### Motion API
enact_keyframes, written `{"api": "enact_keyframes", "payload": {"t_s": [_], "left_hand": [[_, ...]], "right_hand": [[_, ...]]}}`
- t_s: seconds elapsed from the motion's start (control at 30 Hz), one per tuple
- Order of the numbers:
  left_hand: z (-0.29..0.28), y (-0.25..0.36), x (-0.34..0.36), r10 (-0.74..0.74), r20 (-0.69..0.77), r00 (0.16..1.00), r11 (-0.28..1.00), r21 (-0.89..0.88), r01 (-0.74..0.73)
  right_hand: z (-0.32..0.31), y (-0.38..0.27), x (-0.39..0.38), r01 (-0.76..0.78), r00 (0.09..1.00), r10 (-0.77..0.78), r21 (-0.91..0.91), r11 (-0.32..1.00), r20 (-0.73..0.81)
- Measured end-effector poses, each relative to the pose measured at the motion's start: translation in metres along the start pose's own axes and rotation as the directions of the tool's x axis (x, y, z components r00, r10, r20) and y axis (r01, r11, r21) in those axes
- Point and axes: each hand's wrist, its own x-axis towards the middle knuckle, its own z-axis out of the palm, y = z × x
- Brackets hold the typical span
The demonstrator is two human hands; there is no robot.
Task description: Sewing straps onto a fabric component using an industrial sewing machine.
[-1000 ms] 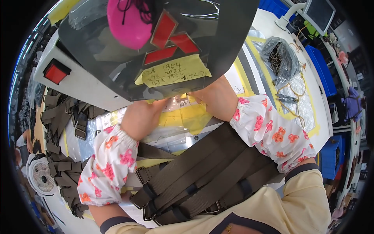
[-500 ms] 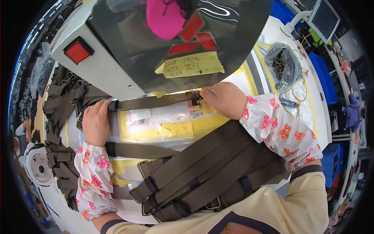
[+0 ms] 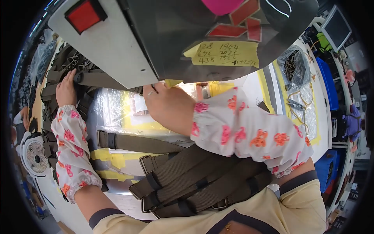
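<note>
A brown-olive webbing strap (image 3: 107, 80) runs between my hands, passing behind the lower edge of a grey and white machine (image 3: 93, 43). My left hand (image 3: 66, 91) is closed on the strap's left end, beside a black loop and the strap pile. In front of the machine, my right hand (image 3: 167, 105) pinches the other end; its fingertips are partly hidden. Below, a heap of similar straps (image 3: 210, 179) with metal buckles and black loops lies against my body. One strap (image 3: 148, 143) from it extends left across the work surface.
Many straps (image 3: 50, 91) are piled along the left edge, near a white fan (image 3: 35, 154). To the right lie a plastic bag of metal parts (image 3: 294, 68) and thread snips (image 3: 296, 104). Yellow tape (image 3: 113, 158) marks the work surface. A screen (image 3: 337, 27) stands far right.
Both hands have moved left with the strap, the right hand farther. The machine appears shifted and larger as the view has moved. The heap against my body stays much the same.
</note>
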Motion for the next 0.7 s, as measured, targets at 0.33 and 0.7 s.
{"api": "enact_keyframes", "payload": {"t_s": [0.33, 0.7], "left_hand": [[-0.187, 0.127, -0.138, 0.699, 0.207, 0.685, 0.328, -0.943, -0.050], [-0.168, 0.067, -0.089, 0.505, 0.413, 0.758, 0.459, -0.872, 0.169]], "right_hand": [[-0.078, 0.051, -0.102, -0.094, 0.935, -0.179, 0.699, 0.709, 0.307], [-0.096, 0.079, -0.117, -0.223, 0.971, 0.098, 0.676, 0.702, 0.219]]}}
